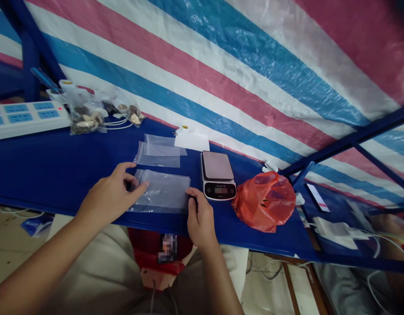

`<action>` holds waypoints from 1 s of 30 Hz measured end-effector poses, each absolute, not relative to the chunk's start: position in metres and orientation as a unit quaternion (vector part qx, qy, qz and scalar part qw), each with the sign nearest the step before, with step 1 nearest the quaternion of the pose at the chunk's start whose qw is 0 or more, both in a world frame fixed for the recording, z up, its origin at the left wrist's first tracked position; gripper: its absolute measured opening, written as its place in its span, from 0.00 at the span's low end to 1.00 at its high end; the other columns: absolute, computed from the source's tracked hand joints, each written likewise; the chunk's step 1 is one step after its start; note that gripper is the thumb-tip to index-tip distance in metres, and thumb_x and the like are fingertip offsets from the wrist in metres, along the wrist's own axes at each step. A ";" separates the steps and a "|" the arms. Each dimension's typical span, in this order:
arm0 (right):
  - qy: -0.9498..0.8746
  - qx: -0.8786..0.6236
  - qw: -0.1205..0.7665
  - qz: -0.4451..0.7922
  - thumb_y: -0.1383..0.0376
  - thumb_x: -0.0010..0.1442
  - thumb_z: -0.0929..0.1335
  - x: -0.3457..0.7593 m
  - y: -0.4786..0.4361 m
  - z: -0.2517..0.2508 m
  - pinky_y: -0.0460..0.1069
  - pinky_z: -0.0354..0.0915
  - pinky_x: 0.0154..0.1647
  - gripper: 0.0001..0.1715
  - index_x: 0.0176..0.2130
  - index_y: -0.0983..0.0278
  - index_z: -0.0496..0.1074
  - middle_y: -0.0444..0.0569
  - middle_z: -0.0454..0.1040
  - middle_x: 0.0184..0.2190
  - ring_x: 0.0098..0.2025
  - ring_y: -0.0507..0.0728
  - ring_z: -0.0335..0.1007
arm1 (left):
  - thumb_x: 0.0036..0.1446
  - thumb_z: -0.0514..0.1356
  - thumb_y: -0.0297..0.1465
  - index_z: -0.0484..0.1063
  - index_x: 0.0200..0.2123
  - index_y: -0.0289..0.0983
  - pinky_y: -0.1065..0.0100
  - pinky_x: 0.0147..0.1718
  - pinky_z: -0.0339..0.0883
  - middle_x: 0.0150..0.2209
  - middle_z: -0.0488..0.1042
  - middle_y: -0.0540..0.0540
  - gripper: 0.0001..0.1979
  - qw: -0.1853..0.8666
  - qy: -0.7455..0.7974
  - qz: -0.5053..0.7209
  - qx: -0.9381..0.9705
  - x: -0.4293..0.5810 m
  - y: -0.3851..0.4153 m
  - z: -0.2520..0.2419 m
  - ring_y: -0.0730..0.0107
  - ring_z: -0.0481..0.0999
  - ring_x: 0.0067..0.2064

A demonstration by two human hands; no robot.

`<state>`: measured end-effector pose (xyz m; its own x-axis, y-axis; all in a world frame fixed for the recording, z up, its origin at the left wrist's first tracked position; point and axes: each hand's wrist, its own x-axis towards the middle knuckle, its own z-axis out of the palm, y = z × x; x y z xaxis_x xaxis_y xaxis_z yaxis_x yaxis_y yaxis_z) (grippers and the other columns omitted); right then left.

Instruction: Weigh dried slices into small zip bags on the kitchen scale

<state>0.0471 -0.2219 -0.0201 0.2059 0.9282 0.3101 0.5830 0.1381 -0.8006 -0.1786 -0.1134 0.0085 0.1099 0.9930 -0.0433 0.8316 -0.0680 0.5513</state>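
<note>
A clear plastic bag (pixel 164 191) lies flat on the blue shelf (pixel 50 166) in front of me. My left hand (pixel 111 197) rests on the bag's left end, fingers curved and pressed onto the plastic. At the bag's right edge my right hand (pixel 199 218) is curled, its fingertips pinching the plastic. Two more clear bags (pixel 159 151) lie stacked just behind. A small digital scale (pixel 218 175) stands right of the bag, close to my right hand.
A red plastic bag (pixel 264 200) sits right of the scale. Filled clear bags of small pieces (pixel 86 116) and a white power strip (pixel 24 117) are at the back left. A striped tarp (pixel 237 65) forms the back wall. White adapters and cables (pixel 336 227) lie at right.
</note>
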 end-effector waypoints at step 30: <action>-0.560 -0.634 0.498 0.193 0.63 0.71 0.61 0.047 -0.223 -0.020 0.55 0.69 0.57 0.18 0.55 0.63 0.71 0.56 0.77 0.52 0.54 0.58 0.74 | 0.48 0.62 0.51 0.67 0.54 0.40 0.68 0.28 0.62 0.37 0.79 0.49 0.32 0.392 0.578 0.266 0.664 -0.198 -0.100 0.008 0.70 0.69 0.27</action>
